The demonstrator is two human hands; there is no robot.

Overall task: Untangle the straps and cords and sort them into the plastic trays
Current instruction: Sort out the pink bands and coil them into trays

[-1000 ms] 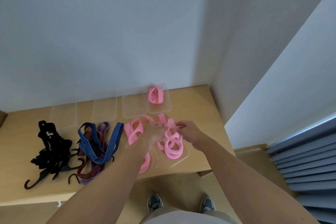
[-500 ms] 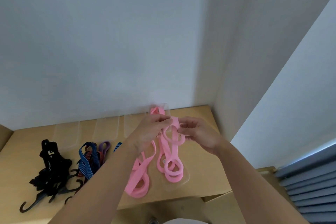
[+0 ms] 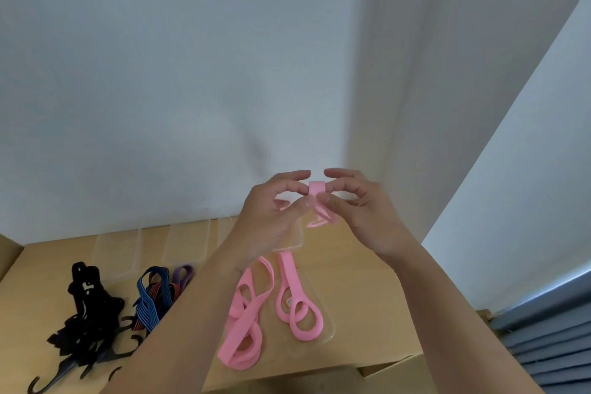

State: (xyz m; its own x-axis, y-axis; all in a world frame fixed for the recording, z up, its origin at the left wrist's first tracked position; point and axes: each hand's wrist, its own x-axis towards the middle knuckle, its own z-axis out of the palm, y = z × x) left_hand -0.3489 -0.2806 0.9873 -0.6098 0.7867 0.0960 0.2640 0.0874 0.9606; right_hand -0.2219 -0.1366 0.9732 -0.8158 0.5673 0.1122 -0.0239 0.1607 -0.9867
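On the worktop (image 3: 367, 291), a hooked heap (image 3: 86, 320) lies at lower left of the frame, with a cord bundle (image 3: 156, 294) just right of it. The back trays (image 3: 184, 245) sit behind them, against the wall. At lower centre, a loose strap (image 3: 246, 323) lies just left of the near tray (image 3: 329, 334), which holds a looped strap (image 3: 297, 307). Above, at mid-frame, the left hand (image 3: 271, 217) and right hand (image 3: 367, 214) pinch a raised strap (image 3: 316, 190) between them.

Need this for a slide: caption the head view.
Left hand and right hand pinch a pink strap above the table.

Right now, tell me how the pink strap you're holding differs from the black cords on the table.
The pink strap is held up, pinched by the left hand and right hand; the black cords lie on the table. The pink strap is a flat band; the black cords are a tangled pile with hooks. Neither lies in a tray.
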